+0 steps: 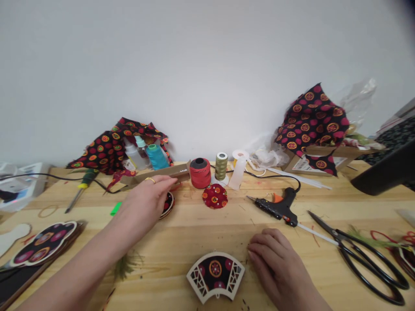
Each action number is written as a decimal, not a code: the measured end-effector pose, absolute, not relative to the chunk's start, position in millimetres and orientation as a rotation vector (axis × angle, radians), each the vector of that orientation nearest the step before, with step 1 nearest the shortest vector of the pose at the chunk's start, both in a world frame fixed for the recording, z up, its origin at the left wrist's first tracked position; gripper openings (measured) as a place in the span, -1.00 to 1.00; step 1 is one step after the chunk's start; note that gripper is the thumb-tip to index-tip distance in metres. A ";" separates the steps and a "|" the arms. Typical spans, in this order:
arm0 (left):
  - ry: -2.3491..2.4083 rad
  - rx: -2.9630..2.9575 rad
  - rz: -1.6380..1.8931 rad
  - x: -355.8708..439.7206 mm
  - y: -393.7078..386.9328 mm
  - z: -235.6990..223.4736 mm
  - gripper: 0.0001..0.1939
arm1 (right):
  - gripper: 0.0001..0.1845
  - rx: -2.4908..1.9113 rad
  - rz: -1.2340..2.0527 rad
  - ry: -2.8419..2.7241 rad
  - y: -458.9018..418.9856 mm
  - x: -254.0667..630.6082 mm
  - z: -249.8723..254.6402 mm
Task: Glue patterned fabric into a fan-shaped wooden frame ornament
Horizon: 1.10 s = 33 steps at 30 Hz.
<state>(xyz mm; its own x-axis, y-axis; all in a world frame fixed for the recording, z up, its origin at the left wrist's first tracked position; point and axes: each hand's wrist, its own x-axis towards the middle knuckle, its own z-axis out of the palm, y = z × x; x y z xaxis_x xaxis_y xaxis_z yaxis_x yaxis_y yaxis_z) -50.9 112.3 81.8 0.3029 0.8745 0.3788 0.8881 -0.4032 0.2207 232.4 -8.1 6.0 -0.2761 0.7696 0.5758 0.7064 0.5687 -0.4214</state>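
a fan piece [215, 272] is seen lying flat on the wooden tabletop [181, 242], low in the view and near the middle. it looks largely made up: dark patterned cloth is set inside its pale frame, and the cutwork at both ends is left uncovered. whether anything is left to be done to it cannot be told. a cloud piece [45, 242] at far left is likewise filled with cloth, while a red disc [215, 196], placed in front of the green spool [221, 167], is shown with no pale frame and may be judged less finished. the fan piece is turned with its broad curved edge away from the person and its short hollow edge toward the person; its long axis is laid from left to right, only slightly tilted. the hands are held well apart. the left hand [145, 203] is stretched forward over a round piece [167, 205], beside a low box [178, 171]; its fingertips are partly hidden, so whether anything is gripped cannot be told. the right hand [272, 263] is rested on the tabletop just beside the fan piece, its fingers loosely curled, with nothing seen in it. beyond it a glue gun [275, 209] is laid, and to its right, scissors [339, 236].
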 end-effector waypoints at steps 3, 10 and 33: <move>-1.739 -2.435 -0.683 -56.2 114.1 78.4 -0.68 | -0.80 -1.179 0.105 -2.030 -8.3 232.8 5.8; -1.633 -2.289 -0.771 -51.2 94.4 92.6 -0.58 | -0.82 -1.186 0.112 -2.041 -8.8 233.1 5.4; -1.573 -2.732 -0.871 -26.2 -28.3 11.5 -0.58 | -0.56 -1.327 0.329 -2.121 -39.9 202.6 10.0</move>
<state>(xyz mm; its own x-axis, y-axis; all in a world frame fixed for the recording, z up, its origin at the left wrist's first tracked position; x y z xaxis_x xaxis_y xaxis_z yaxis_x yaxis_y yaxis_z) -26.2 -28.3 11.5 0.3980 0.8344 0.3812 0.7660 -0.5310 0.3623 202.6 -39.9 10.0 -0.3132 0.8778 0.3625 0.7269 0.4672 -0.5034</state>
